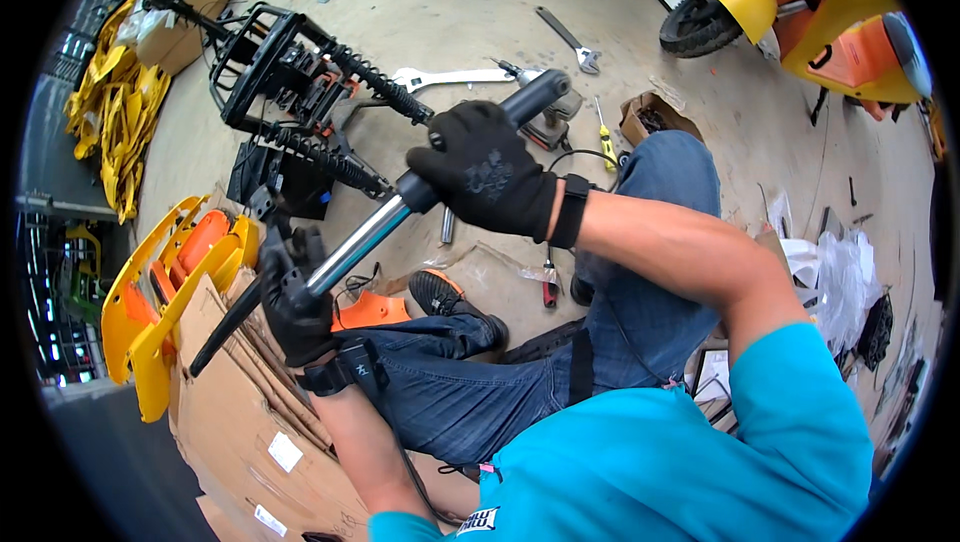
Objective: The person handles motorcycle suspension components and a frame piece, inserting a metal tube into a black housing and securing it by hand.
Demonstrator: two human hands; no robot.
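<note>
A fork leg (362,238) with a bright chrome tube and a black outer sleeve slants across in front of me. My gloved right hand (484,164) is wrapped round the black sleeve, below its eyelet end. Lower left, my gloved left hand (292,292) grips the black fitting at the chrome end. From that fitting a black tapered rod (226,330) sticks out toward the cardboard. Part of the fitting is hidden by the glove. Behind the fork leg lies a black vehicle frame (250,72) with coil-spring shock absorbers (375,77).
An adjustable wrench (570,40), large spanner (455,76), yellow screwdriver (605,134) and red-handled screwdriver (550,287) lie on the floor. Left are yellow body panels (150,352) and flattened cardboard (225,412). A yellow scooter (830,12) stands far right. Clear plastic wrap (845,277) lies right.
</note>
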